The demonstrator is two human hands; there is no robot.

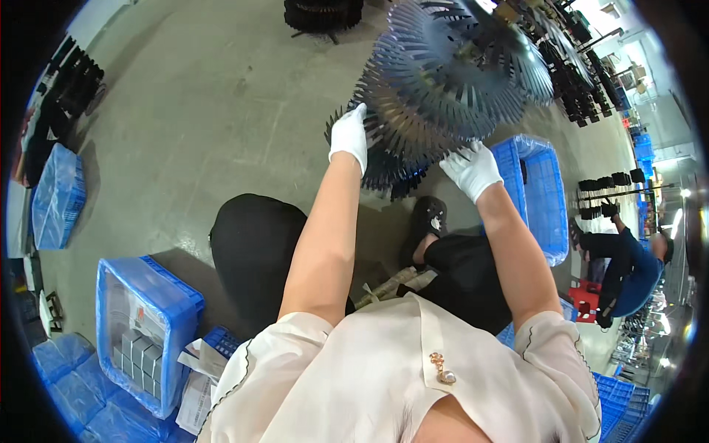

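In front of me stands a round, tiered rack of dark, shiny, flat metal blades (pixel 450 81), fanned out in overlapping rings. My left hand (pixel 348 137), in a white glove, is closed on the blade ends at the rack's left edge. At the near right edge my right hand (pixel 474 171), also gloved in white, has its fingers curled round the blade tips. Both forearms reach forward, apart from each other. Which single blades the fingers hold is hidden by the gloves.
A blue plastic crate (pixel 546 199) lined with clear film stands right of the rack. At the lower left, another lined crate (pixel 151 332) holds grey blocks. More black racks (pixel 323 16) stand around. A person in dark clothes (pixel 631 273) works at far right, near a red crate (pixel 585 300).
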